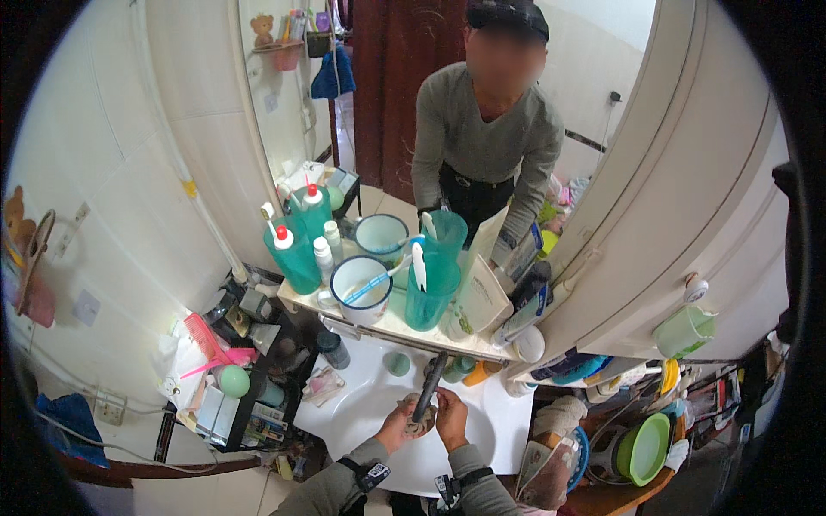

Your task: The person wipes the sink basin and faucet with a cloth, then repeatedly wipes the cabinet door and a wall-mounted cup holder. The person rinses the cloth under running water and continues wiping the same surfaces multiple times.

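My left hand [395, 426] holds a crumpled greyish cloth [421, 426] over the white washbasin [381, 461]. Just above the cloth, a dark grey faucet [431, 390] reaches out over the bowl, its lower end in front of part of the cloth. My right hand [452, 416] is at the faucet's right side with fingers bent and fingertips close to the spout and the cloth. Whether those fingertips grip anything is hidden. Both wrists wear black straps with small devices.
A shelf [303, 298] above the basin bears green tumblers [431, 300], an enamel mug [361, 290] and tubes. Behind it stands a mirror [400, 116]. A black rack [248, 413] is at the left; towels [548, 451] and a green basin [645, 448] are at the right.
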Motion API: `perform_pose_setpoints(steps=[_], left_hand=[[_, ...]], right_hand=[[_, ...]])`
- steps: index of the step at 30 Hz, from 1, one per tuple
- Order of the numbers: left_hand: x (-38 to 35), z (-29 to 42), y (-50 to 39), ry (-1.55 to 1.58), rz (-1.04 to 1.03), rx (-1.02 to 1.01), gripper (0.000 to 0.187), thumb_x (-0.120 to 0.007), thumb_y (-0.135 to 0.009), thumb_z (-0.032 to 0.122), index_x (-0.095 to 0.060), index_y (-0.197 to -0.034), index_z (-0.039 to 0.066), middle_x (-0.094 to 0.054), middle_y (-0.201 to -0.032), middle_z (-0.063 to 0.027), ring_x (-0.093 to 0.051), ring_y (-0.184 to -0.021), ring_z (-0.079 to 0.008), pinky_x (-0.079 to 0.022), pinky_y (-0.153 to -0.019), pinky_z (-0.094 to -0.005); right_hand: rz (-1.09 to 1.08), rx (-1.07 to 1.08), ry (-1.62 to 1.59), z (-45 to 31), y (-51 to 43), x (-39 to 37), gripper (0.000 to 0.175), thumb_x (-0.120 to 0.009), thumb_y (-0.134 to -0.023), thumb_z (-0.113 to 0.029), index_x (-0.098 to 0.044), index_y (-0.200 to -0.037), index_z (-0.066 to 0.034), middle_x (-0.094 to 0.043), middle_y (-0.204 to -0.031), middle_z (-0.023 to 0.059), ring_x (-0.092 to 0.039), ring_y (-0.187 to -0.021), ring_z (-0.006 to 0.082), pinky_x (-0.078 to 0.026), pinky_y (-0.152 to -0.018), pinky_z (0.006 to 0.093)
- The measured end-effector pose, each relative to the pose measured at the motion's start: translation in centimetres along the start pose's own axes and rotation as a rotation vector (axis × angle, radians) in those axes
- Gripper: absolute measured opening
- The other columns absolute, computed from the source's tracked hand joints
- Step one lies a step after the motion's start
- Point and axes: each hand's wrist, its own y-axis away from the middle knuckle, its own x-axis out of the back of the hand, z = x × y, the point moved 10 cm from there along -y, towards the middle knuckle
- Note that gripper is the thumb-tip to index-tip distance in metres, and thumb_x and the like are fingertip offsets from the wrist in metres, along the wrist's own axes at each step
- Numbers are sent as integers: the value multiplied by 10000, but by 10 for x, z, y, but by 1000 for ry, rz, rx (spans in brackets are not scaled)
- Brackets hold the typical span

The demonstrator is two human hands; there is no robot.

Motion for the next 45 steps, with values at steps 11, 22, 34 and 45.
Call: perform_pose_setpoints(steps=[11, 22, 34, 45], left_hand=[[-11, 8, -15, -133, -189, -53, 520, -713, -1015, 644, -659, -1302, 214, -773, -1144, 12, -756, -933, -147, -651, -842, -384], [9, -8, -24, -105, -116, -46, 442, -651, -1088, 558, -666, -1354, 206, -768, -1170, 8, -762, -971, -156, -668, -864, -427], [22, -3, 11, -116, 116, -72, 547, -577, -1111, 592, -646, -1454, 172, -755, -1327, -30, -745, -1182, -195, -625, -972, -417], [51, -45, 17, 2, 326, 13, 489, -465, -1165, 537, -631, -1417, 152, -734, -1254, -56, -748, -1052, -239, -640, -882, -431]], right_hand=[[29, -89, -47, 18, 1, -6, 152, -734, -1008, -82, -817, -1127, -36, -803, -943, 194, -795, -837, 284, -610, -742, 400], [31, -38, 51, 4, -1, -1, 164, -692, -1016, -79, -811, -1111, -19, -799, -1018, 229, -798, -934, 392, -620, -826, 439], [29, -332, -290, 46, 38, -10, 452, -616, -1139, -253, -588, -1516, -5, -691, -1463, 159, -703, -1177, 229, -566, -1014, 381], [-303, -819, -917, 94, 120, -109, 448, -485, -1185, -380, -608, -1492, -78, -699, -1364, 57, -667, -1203, 182, -553, -1032, 362]])
